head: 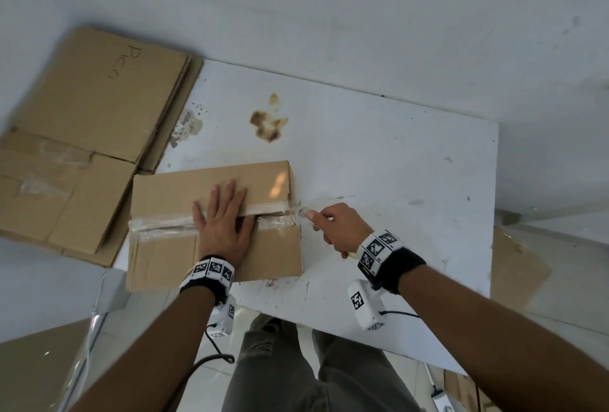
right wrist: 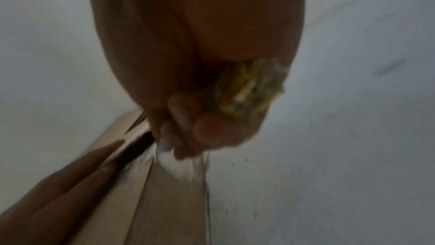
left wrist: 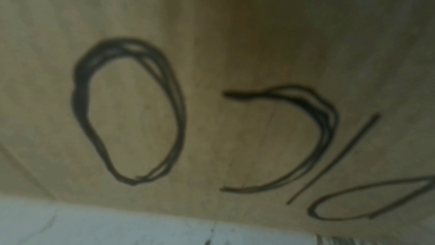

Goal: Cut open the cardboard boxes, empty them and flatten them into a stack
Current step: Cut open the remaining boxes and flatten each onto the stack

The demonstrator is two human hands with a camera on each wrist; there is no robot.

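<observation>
A brown cardboard box (head: 171, 187) lies on the white table (head: 395, 164). Clear tape (head: 158, 227) runs along its top seam, and the seam gapes open at its right half. My left hand (head: 224, 220) presses flat on the box top with fingers spread across the seam. Just off the box's right end, my right hand (head: 336, 227) grips a cutter (head: 304, 213) whose blade tip points at the seam end. The right wrist view shows the cutter's yellow handle (right wrist: 249, 89) in the curled fingers (right wrist: 200, 128) above the box (right wrist: 169, 202). The left wrist view shows only the box's side wall (left wrist: 212, 26) with black marker writing.
A stack of flattened cardboard (head: 82, 121) lies at the table's left end and overhangs it. A brown stain (head: 268, 124) marks the table behind the box. Another cardboard piece (head: 517, 266) lies beyond the table's right edge. A white wall stands close behind the table.
</observation>
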